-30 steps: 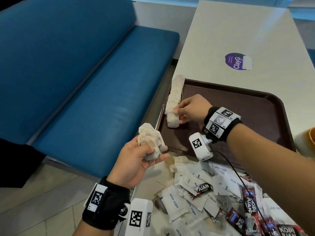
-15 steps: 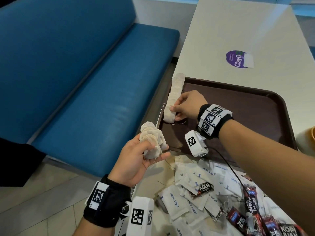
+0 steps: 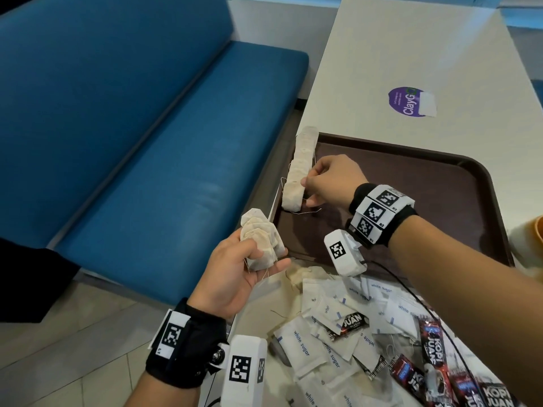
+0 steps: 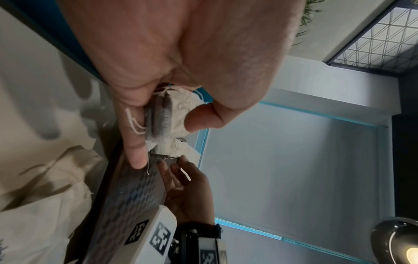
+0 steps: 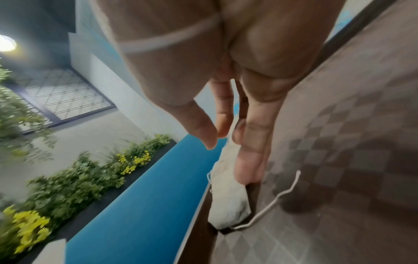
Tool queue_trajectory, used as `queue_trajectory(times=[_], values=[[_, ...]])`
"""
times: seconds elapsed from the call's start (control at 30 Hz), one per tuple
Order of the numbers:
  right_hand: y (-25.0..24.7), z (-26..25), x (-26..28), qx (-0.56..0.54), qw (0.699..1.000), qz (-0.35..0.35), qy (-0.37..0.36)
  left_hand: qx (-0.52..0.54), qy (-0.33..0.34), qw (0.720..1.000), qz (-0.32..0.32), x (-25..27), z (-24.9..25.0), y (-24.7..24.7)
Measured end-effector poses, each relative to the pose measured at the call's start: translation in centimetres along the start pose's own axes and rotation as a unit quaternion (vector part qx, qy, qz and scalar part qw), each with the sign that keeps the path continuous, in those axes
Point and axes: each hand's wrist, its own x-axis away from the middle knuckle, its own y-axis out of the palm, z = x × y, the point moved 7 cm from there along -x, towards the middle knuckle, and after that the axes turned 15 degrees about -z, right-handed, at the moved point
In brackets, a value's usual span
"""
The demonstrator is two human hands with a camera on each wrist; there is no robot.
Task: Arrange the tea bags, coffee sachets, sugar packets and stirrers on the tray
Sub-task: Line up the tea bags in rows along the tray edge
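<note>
Pale bench beside a blue seat, carrying a brown tray at its near half. Along the tray's left rim, a row of tea bags stood on edge, running from the far corner toward the near side. Right hand at the near end of that row, fingers extended and relaxed, fingertips touching the last bag; nothing gripped as far as the wrist view shows. Loose string trailing from that bag onto the tray floor. Left hand just off the tray's near-left corner, fingers and thumb curled round a bunch of tea bags waiting to join the row.

Nearer, off the tray, a jumbled heap on the bench: white sugar packets and dark coffee sachets mixed together, with a few stray tea bags at the heap's far edge. Stirrers not clearly made out anywhere.

Judged early in the job: only the tea-bag row begun and not finished; held bunch and strays yet to be placed; sugar, coffee and stirrers all still to go on the tray, most of which lies bare.
</note>
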Motion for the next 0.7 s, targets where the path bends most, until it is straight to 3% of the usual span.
queue_trajectory(times=[0.1,0.2,0.27,0.7], values=[[0.7,-1.5,1.7,0.074,0.995,-0.029,-0.053,0.014,0.002,1.0,-0.005,-0.1,-0.2,0.1],[3.3,-2.9,4.2,0.083,0.981,-0.137,-0.109,0.022,0.001,0.999,-0.03,-0.1,-0.3,0.9],[4.5,-3.7,5.5,0.109,0.971,-0.164,-0.137,0.013,-0.002,0.999,-0.05,-0.2,-0.3,1.6],[4.4,-2.5,6.6,0.164,0.968,-0.125,-0.143,-0.029,0.009,0.999,-0.028,-0.2,-0.4,2.1]])
